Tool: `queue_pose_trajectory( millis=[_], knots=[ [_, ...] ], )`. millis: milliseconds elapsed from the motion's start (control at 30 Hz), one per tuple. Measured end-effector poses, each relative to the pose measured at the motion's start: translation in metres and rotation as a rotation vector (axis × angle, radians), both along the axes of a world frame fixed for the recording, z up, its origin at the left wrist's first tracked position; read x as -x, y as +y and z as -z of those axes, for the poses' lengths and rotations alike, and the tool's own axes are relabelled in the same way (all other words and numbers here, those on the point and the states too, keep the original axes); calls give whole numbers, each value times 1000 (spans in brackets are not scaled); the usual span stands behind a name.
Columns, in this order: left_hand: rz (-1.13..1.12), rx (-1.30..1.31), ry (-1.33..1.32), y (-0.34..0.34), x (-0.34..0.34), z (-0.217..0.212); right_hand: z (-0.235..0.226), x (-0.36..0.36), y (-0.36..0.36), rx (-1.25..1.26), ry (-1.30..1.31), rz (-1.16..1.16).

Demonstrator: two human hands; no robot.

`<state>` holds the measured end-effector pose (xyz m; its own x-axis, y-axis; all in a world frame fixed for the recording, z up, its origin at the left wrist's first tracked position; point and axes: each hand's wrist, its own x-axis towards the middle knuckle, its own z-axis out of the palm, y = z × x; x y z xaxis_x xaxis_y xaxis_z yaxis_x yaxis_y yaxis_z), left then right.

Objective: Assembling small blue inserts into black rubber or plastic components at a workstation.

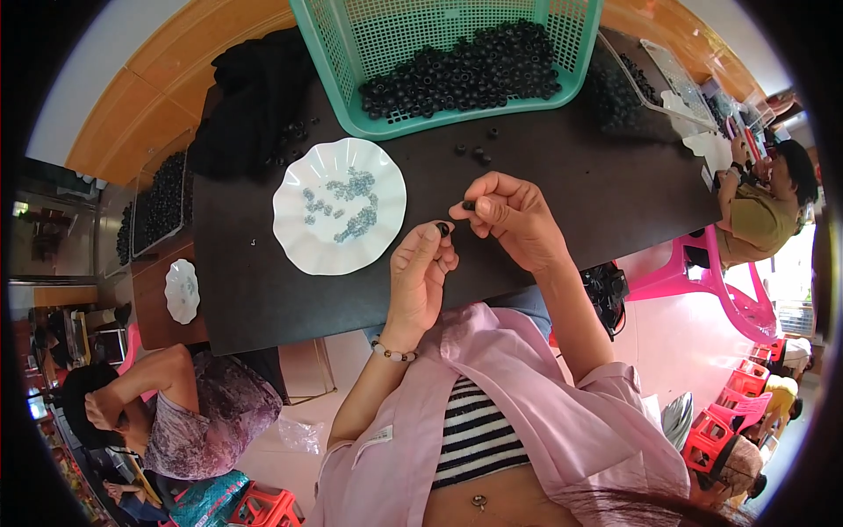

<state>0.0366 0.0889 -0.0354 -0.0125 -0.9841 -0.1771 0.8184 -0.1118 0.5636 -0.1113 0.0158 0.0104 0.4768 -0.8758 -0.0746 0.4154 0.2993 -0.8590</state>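
Above the dark table, my left hand [418,274] pinches a small round black piece [443,229] between thumb and fingertips. Just to its right, my right hand [520,221] grips another small black piece [469,205] between thumb and forefinger. The two pieces are close together but apart. Left of my hands lies a white wavy-edged plate [294,230] holding small clear pieces [356,184]. Beyond my hands stands a green mesh basket [364,132] with a heap of round black pieces [474,75]. Several loose black pieces [479,155] lie on the table in front of it.
A black cloth [263,83] is bunched at the table's far left. Clear bins of black pieces [165,193] stand at the left. A person [202,413] sits at lower left beside a smaller plate [182,292]. Another person [762,206] sits at right near a pink chair [733,299].
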Motion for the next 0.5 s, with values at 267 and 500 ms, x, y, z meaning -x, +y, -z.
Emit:
queue_pose_trajectory(
  millis=[267,500],
  knots=[
    [41,-50,39,2,2,-4,0,3,6,99,49,29],
    [124,-60,112,5,5,-9,-9,7,16,270,252,49]
  ],
)
